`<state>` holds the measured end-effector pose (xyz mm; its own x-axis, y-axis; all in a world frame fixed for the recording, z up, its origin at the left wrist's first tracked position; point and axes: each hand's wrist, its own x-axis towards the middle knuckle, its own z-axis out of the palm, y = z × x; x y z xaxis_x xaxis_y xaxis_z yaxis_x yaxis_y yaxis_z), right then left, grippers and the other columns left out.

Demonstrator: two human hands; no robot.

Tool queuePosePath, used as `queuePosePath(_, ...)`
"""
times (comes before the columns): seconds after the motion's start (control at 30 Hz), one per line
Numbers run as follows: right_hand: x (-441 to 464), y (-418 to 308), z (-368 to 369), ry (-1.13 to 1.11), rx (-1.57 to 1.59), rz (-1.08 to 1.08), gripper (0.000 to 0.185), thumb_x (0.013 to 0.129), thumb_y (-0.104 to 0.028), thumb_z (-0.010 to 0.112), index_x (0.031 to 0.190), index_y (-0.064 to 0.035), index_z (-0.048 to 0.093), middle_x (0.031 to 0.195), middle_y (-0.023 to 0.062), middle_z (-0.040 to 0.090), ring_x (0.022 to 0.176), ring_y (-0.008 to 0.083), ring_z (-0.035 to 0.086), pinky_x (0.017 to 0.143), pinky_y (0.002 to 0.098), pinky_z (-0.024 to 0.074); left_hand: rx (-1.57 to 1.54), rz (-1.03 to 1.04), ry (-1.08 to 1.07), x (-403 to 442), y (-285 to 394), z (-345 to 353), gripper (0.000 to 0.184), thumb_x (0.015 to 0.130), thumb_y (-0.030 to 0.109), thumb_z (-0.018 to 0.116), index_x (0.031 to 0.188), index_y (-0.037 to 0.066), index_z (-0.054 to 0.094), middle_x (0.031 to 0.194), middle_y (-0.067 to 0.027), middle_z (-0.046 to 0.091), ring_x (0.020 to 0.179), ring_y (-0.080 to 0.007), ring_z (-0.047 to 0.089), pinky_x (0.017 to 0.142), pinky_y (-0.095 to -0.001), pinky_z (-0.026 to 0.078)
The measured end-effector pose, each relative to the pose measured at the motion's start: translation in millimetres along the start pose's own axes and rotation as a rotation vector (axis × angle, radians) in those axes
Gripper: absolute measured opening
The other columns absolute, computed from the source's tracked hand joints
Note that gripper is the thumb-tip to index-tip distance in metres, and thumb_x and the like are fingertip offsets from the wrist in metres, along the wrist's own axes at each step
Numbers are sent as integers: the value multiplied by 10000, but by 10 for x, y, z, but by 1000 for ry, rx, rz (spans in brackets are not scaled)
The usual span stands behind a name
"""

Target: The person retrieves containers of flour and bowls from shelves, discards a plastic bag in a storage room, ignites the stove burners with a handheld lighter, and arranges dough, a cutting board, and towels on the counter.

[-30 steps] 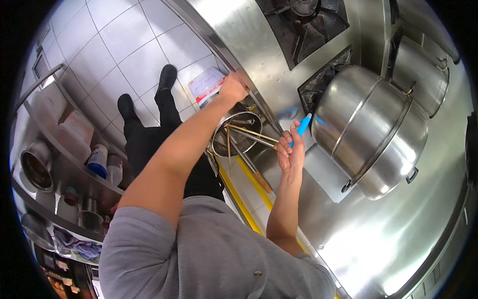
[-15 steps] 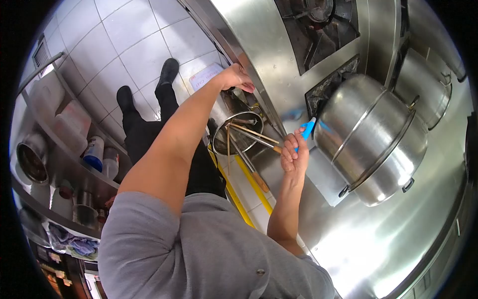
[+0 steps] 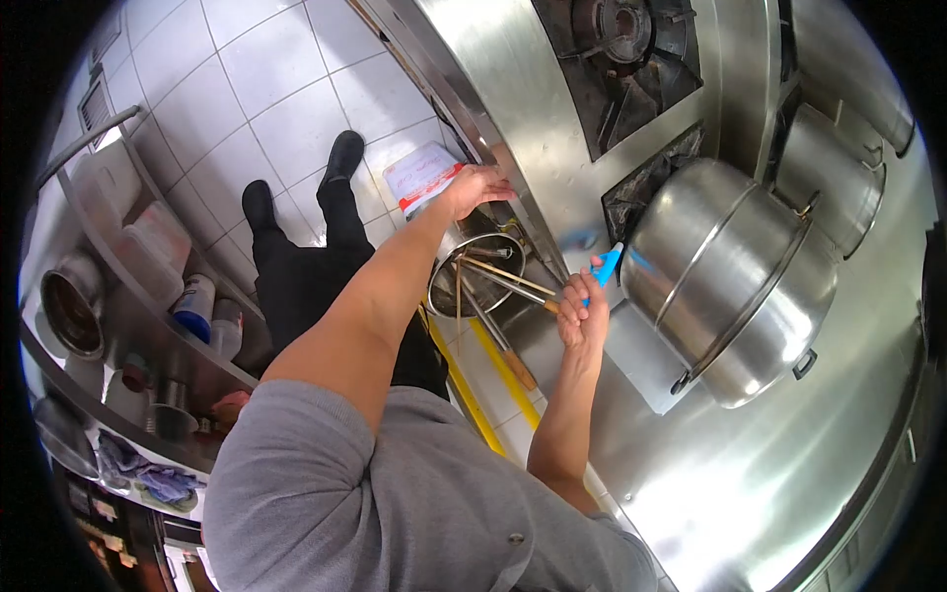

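Observation:
My left hand (image 3: 478,189) reaches to the front edge of the steel stove (image 3: 493,89), its fingers stretched and nothing visible in them. My right hand (image 3: 583,306) is closed on a slim blue object (image 3: 606,266) with a pale tip, pointing up beside the large steel pot (image 3: 725,286). Between my hands stands a round metal container (image 3: 431,286) with several long-handled utensils in it. One wooden handle (image 3: 550,306) comes close to my right hand. A white box with red edges (image 3: 419,176) and handwriting sits behind my left hand.
Black burners (image 3: 623,35) are set in the stove top. More steel pots (image 3: 829,178) stand at the right. A shelf (image 3: 128,281) with tubs and containers runs along the left. Yellow strips (image 3: 473,405) lie below the metal container.
The view has shifted slightly. My left hand has moved a little along the stove edge, and its fingers now look straighter. My right hand still holds the blue object near the pot.

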<state>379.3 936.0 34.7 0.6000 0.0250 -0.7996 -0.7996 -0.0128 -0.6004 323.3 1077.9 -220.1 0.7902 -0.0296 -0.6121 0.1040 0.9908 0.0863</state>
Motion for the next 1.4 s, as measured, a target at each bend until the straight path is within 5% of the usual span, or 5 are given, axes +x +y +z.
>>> queuePosePath(0.53,91,22,-106,-39,-25,-9,364,978,-56,512,1314,-186,455,681,3,420,408,51,325,313,191,250,-48,57,25,139,-73,-120,274,932,60,640,1134,-64,503,1117,-169,617,1066,-280,643,985,-357,541)
queuePosePath(0.93,-931,1309,-265,141,-658,-159,510,995,-100,527,1443,-147,287,636,13,470,399,77,408,350,228,320,140,262,198,210,-255,-46,295,829,-78,629,1100,18,564,1025,-86,604,978,-201,623,904,-350,538)
queuePosePath(1.1,-1141,1462,-613,174,-782,-245,541,998,-113,543,1469,-117,277,638,1,474,409,70,427,363,231,350,221,460,181,77,-510,12,445,828,58,661,1229,-20,485,956,-80,636,883,-154,598,764,-295,496)
queuePosePath(1.23,-1041,1570,-1101,227,-1059,-480,516,977,-91,575,1438,-97,344,688,-4,489,467,78,443,421,242,373,159,-70,140,-15,-1120,292,401,1013,384,534,1333,151,472,1093,-18,616,859,-127,603,740,-300,533)
queuePosePath(1.4,-1076,1311,-838,236,-963,-449,488,933,-120,650,1369,-68,437,777,20,504,649,129,499,599,296,434,-152,-152,286,433,-1607,484,202,1013,261,536,1158,134,594,1063,-36,688,924,-144,690,651,-290,593)
